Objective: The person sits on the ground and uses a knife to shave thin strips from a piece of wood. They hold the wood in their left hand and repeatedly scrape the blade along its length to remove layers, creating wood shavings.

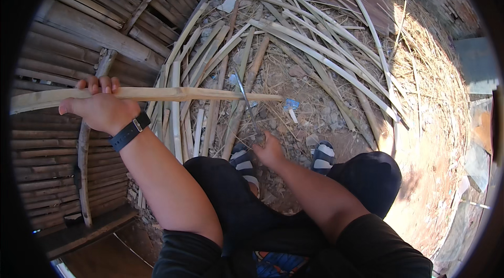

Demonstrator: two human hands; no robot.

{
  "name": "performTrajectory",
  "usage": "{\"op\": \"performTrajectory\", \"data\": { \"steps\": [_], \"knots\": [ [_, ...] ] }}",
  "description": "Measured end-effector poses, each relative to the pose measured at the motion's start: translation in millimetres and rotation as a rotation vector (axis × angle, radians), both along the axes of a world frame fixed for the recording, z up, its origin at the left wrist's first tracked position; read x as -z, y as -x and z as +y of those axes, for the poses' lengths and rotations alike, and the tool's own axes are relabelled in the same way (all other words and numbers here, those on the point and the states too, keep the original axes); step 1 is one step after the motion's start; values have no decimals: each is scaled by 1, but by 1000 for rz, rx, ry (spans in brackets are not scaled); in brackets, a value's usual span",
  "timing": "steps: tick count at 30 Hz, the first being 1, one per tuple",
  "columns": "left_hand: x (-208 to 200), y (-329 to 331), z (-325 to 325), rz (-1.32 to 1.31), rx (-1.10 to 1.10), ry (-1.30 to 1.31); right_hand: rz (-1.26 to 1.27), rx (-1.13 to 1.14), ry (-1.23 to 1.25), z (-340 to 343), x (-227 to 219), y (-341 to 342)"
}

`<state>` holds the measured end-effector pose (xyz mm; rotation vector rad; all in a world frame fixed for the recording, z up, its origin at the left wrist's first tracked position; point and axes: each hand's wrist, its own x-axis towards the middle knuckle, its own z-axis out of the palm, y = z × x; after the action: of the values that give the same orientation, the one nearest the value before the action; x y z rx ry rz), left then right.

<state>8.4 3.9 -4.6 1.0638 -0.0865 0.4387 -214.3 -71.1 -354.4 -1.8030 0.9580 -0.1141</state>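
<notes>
Currently | left hand: gripping bamboo strip | right hand: clasping knife (blade crossing the strip)

Here's my strip, bamboo by its look, matt and smooth but for a knotty node, and here's the blade, metal with a glossy gleam! My strap looks matt, my trousers dull cloth; that wall is rough, dry bamboo, the ground gritty.

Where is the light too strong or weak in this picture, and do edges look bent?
Head view: sunlight washes out the ground at right; head view: the bamboo wall at left sits in shade; head view: fisheye distortion curves straight edges near the rim.
</notes>
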Motion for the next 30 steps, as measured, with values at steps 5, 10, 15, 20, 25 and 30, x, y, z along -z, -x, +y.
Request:
{"op": "performTrajectory", "data": {
  "steps": [5, 10, 15, 20, 25, 30],
  "knots": [
    [-1, -3, 11, 34, -68, 2, 213, 179, -290, -8, 0, 7],
    [3, 0, 7, 2, -82, -50, -48, -100, -157, 9, -59, -18],
    [-1, -1, 4, -2, -3, 6, 92, 192, -339, -14, 18, 9],
    [1, -2, 5, -31, 21, -3, -46, 213, -595, -11, -18, -9],
    [2, -1, 5, -56, 77, 23, -319, -173, -27, 10, -77, -36],
    [1, -4, 5, -48, 89, 38, -69, 34, -208, -3, -4, 6]
  ]
}}
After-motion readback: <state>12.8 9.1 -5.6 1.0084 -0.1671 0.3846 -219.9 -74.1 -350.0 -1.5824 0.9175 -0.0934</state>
